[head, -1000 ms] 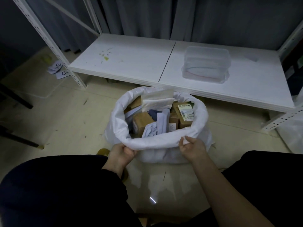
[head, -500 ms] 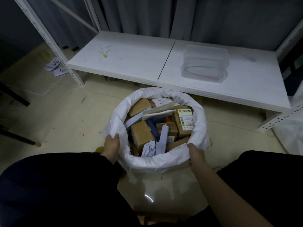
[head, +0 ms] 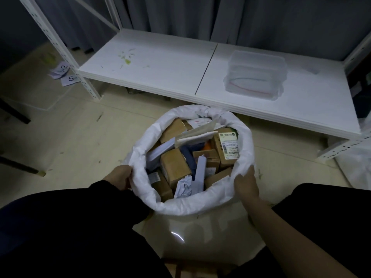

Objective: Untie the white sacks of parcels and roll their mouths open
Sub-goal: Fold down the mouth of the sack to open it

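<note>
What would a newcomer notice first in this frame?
The white sack stands at centre on the floor, its mouth rolled open and packed with brown parcels. The left hand and right hand grip its rim on opposite sides. Behind it, a clear plastic box sits on the low white shelf.

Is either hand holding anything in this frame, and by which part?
Both hold the white sack by its rolled rim: the left hand grips the left side of the mouth, and the right hand grips the right side.
</note>
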